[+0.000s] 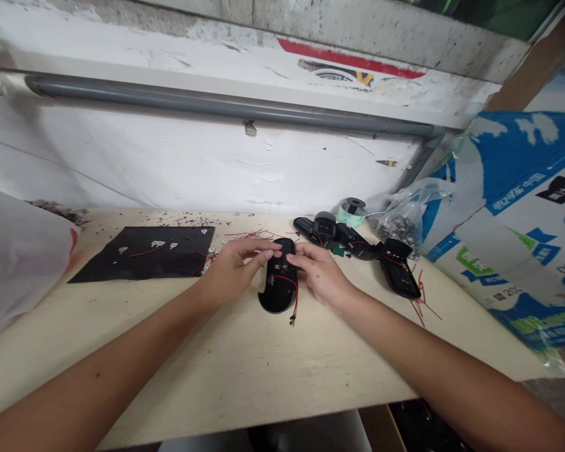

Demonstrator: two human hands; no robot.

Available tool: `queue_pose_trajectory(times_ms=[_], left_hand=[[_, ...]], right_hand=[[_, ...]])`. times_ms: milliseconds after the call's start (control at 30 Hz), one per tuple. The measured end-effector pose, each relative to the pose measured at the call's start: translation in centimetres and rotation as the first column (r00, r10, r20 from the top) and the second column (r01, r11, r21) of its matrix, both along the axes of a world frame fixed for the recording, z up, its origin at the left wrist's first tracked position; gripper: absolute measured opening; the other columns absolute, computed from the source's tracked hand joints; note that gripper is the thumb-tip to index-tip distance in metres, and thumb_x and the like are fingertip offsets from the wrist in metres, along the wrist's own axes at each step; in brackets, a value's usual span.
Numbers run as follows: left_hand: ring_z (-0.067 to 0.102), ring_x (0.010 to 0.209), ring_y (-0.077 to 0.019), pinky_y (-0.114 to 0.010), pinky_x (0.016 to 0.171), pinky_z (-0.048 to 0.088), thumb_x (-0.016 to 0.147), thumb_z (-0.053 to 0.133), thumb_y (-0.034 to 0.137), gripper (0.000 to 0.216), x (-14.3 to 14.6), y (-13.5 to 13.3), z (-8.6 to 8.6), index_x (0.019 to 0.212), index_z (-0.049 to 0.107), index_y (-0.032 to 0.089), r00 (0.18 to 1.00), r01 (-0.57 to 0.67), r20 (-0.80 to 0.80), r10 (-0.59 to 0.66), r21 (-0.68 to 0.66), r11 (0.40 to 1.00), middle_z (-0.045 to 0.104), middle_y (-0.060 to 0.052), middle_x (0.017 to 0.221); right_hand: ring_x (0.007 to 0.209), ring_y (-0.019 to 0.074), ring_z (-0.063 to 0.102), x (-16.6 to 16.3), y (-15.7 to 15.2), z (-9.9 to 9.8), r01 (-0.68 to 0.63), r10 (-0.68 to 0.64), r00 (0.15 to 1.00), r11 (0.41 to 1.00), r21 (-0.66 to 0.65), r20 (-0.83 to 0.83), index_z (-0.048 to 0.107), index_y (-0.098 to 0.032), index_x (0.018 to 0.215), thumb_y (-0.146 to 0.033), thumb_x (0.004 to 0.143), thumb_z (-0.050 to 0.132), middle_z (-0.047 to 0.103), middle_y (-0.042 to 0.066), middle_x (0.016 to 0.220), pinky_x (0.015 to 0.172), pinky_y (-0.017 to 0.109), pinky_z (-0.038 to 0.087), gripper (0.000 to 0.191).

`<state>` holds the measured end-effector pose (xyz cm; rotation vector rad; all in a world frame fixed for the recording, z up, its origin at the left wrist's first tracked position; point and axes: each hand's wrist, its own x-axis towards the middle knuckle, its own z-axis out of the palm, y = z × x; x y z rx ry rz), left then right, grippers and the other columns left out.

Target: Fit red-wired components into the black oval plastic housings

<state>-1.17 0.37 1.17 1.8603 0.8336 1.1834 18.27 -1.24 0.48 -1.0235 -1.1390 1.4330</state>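
A black plastic housing (279,290) with red wires (295,295) lies on the pale wooden tabletop (263,364) in the middle. My left hand (233,267) rests at its left side, fingers curled over its upper end and pinched there. My right hand (321,273) holds its right edge, fingers bent against the housing. A small plug hangs from the red wire just below the housing.
A black mat (145,254) with small metal bits and a red wire lies at the left. More black housings (358,248) with red wires, a tape roll (352,210) and a clear bag of small parts (402,216) sit at the right. A blue-and-white carton (513,220) borders the right side; a white bag (14,257) the left.
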Motion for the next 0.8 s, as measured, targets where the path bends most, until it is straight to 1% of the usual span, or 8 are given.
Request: queue_pose_trajectory(times_ms=[100,167,300,400,467,533,700,800], left_hand=[[0.071,0.102,-0.0244,-0.044,0.098,0.055,0.088,0.071,0.031,0.02,0.0,0.0,0.4,0.102,0.08,0.02,0.997,0.061,0.043,-0.056,-0.107,0.992,0.078,-0.009,0.103],[0.072,0.1,-0.0253,-0.044,0.097,0.055,0.084,0.076,0.032,0.021,-0.2,0.0,0.6,0.1,0.081,0.019,0.994,0.108,0.052,-0.1,-0.203,0.973,0.079,-0.009,0.104],[0.072,0.101,-0.0239,-0.047,0.105,0.05,0.077,0.083,0.034,0.041,-0.4,0.4,0.3,0.115,0.076,0.022,0.991,0.081,0.125,-0.042,-0.33,0.941,0.079,-0.007,0.1],[0.072,0.101,-0.0226,-0.047,0.105,0.051,0.08,0.081,0.037,0.04,-0.5,0.7,-0.2,0.116,0.075,0.022,0.971,0.161,0.228,-0.073,-0.399,0.902,0.078,-0.008,0.107],[0.071,0.103,-0.0233,-0.047,0.102,0.053,0.082,0.078,0.038,0.032,-0.5,0.8,-0.4,0.109,0.078,0.02,0.96,0.209,0.258,-0.107,-0.405,0.89,0.075,-0.01,0.115],[0.07,0.106,-0.0237,-0.046,0.103,0.053,0.081,0.079,0.037,0.028,-0.5,0.9,-0.5,0.104,0.08,0.021,0.966,0.196,0.235,-0.108,-0.391,0.899,0.075,-0.01,0.116],[0.073,0.094,-0.0205,-0.045,0.1,0.054,0.073,0.085,0.027,0.021,-0.2,0.8,-0.4,0.092,0.081,0.02,0.97,0.15,0.235,-0.067,-0.356,0.922,0.078,-0.007,0.1],[0.072,0.097,-0.0208,-0.044,0.097,0.057,0.075,0.084,0.027,0.02,-0.1,0.7,-0.3,0.093,0.08,0.02,0.97,0.151,0.234,-0.069,-0.354,0.923,0.076,-0.009,0.111]], right_hand=[[0.077,0.0182,0.063,0.1,0.1,-0.2,-0.003,0.003,1.0,1.0,-0.014,0.002,0.069,-0.018,0.084,-0.031,0.069,0.078,0.068,0.003,0.087,0.069,0.032,0.052,0.021],[0.076,0.0183,0.064,0.1,0.2,-0.3,-0.007,0.007,1.0,0.999,-0.032,-0.006,0.07,-0.018,0.082,-0.03,0.069,0.078,0.068,0.003,0.084,0.068,0.032,0.053,0.021],[0.076,0.0197,0.066,0.2,0.3,-0.1,-0.015,0.013,0.999,0.998,-0.066,-0.033,0.07,-0.018,0.084,-0.029,0.068,0.079,0.072,0.005,0.086,0.066,0.032,0.054,0.021],[0.076,0.0205,0.067,0.2,0.3,0.1,0.002,-0.006,0.999,0.995,-0.097,-0.041,0.071,-0.017,0.085,-0.027,0.067,0.078,0.074,0.007,0.089,0.064,0.031,0.054,0.021],[0.075,0.0204,0.067,0.2,0.3,0.2,0.014,-0.018,0.999,0.993,-0.114,-0.034,0.071,-0.017,0.085,-0.026,0.067,0.077,0.075,0.007,0.09,0.062,0.031,0.054,0.021],[0.074,0.0201,0.067,0.2,0.3,0.2,0.02,-0.024,0.999,0.993,-0.117,-0.031,0.071,-0.017,0.086,-0.025,0.068,0.077,0.075,0.008,0.091,0.062,0.031,0.055,0.021],[0.071,0.0198,0.067,0.2,0.3,0.2,0.028,-0.03,0.999,0.992,-0.123,-0.015,0.071,-0.018,0.086,-0.025,0.068,0.076,0.075,0.007,0.087,0.06,0.031,0.054,0.02],[0.072,0.0208,0.068,0.2,0.3,0.2,0.021,-0.023,1.0,0.993,-0.117,-0.014,0.071,-0.018,0.086,-0.026,0.069,0.076,0.074,0.007,0.088,0.061,0.033,0.054,0.019]])
